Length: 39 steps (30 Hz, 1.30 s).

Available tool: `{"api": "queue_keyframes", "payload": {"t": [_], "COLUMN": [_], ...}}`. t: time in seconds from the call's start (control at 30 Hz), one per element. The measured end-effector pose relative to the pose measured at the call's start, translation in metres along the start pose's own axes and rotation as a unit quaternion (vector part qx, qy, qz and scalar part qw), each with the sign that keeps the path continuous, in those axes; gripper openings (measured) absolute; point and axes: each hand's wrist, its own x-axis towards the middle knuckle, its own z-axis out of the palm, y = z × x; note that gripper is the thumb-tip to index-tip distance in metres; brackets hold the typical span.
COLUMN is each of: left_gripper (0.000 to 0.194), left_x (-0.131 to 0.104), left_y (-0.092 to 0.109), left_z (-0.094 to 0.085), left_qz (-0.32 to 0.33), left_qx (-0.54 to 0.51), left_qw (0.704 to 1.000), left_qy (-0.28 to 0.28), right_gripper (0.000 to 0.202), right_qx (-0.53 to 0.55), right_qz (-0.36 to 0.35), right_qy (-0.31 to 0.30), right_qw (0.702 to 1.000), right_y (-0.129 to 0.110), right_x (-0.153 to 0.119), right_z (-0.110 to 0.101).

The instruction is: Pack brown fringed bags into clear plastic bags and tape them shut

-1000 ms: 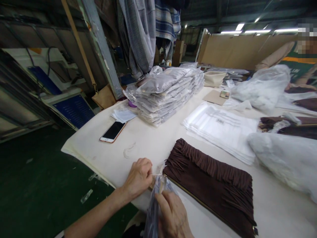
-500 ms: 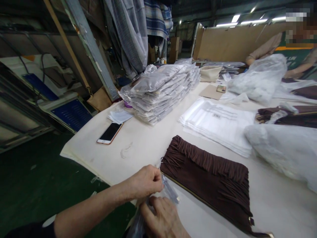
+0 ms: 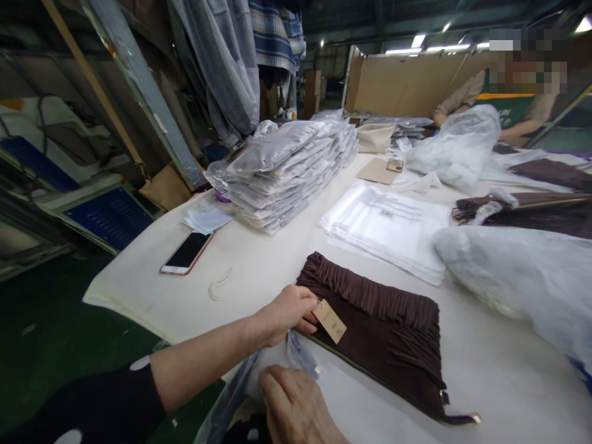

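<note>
A dark brown fringed suede clutch bag [image 3: 370, 336] lies flat before me, its zipped edge toward me. My left hand [image 3: 293, 311] is at its left corner, thumb and fingers pinched at the string end of a tan hang tag [image 3: 330, 321], which lies over the suede. Closer to me is my right hand [image 3: 298, 404], with curled fingers beside crumpled clear plastic [image 3: 303, 354] at the table edge. Whatever those fingers grip is hidden under the hand.
A phone [image 3: 187, 253] lies at the left, near a tall stack of plastic-bagged goods [image 3: 287, 172]. Flat white bags [image 3: 386, 225] are beyond the clutch. Plastic bundles [image 3: 518, 271] and more brown bags [image 3: 531, 209] crowd the right. A co-worker [image 3: 509, 105] is across the table.
My left hand has moved up onto the clutch's corner, and the tan hang tag has come into view at its fingers. My right hand stays low by the plastic. The view has shifted right.
</note>
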Motion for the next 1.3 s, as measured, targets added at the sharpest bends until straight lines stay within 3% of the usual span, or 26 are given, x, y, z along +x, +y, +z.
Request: {"api": "queue_keyframes", "payload": {"t": [0.13,0.27,0.33,0.4,0.53,0.63,0.77,0.87,0.97,1.03,1.1,1.17,1.23,1.3], "left_gripper": [0.019,0.021,0.022,0.022,0.034,0.043,0.040,0.049,0.054,0.060,0.066,0.065,0.057,0.052], "left_x": [-0.010,-0.025,-0.035,-0.047,-0.071,-0.079,-0.077,-0.076,-0.074,-0.071,-0.065,-0.056,-0.046,-0.037], "left_y": [-0.012,-0.024,-0.033,-0.044,-0.069,-0.088,-0.101,-0.092,-0.072,-0.058,-0.049,-0.047,-0.050,-0.059], "left_z": [-0.017,-0.043,-0.052,-0.056,-0.050,-0.043,-0.043,-0.047,-0.044,-0.037,-0.024,-0.009,0.006,0.016], "left_qz": [0.075,0.198,0.177,0.109,0.020,0.019,0.011,0.008,0.000,-0.012,-0.033,-0.038,-0.009,0.035], "left_qx": [0.116,0.307,0.364,0.410,0.441,0.438,0.405,0.353,0.241,0.139,0.045,-0.010,0.002,0.062], "left_qw": [0.990,0.925,0.904,0.893,0.889,0.891,0.903,0.925,0.966,0.987,0.997,0.999,1.000,0.997], "left_qy": [0.022,0.102,0.138,0.150,0.120,0.116,0.144,0.138,0.095,0.074,0.058,0.034,0.017,0.012], "right_gripper": [0.027,0.022,0.023,0.027,0.028,0.035,0.039,0.038,0.037,0.028,0.020,0.018,0.020,0.020], "right_qx": [-0.025,-0.117,-0.186,-0.234,-0.229,-0.212,-0.194,-0.251,-0.278,-0.200,-0.056,0.065,0.106,0.074], "right_qz": [-0.014,0.026,0.086,0.142,0.179,0.169,0.119,0.083,0.092,0.101,0.122,0.174,0.241,0.278], "right_qy": [0.052,0.117,0.123,0.102,0.047,0.030,0.008,0.012,0.044,0.065,0.047,0.017,0.017,0.032], "right_qw": [0.998,0.986,0.971,0.956,0.956,0.962,0.974,0.964,0.955,0.972,0.990,0.983,0.965,0.957], "right_y": [0.007,0.028,0.041,0.054,0.064,0.062,0.068,0.084,0.088,0.077,0.061,0.049,0.047,0.053], "right_x": [-0.004,-0.005,-0.003,0.000,0.004,0.008,0.029,0.049,0.054,0.047,0.032,0.014,-0.003,-0.019], "right_z": [-0.011,-0.034,-0.044,-0.049,-0.048,-0.051,-0.078,-0.101,-0.105,-0.098,-0.092,-0.094,-0.108,-0.127]}}
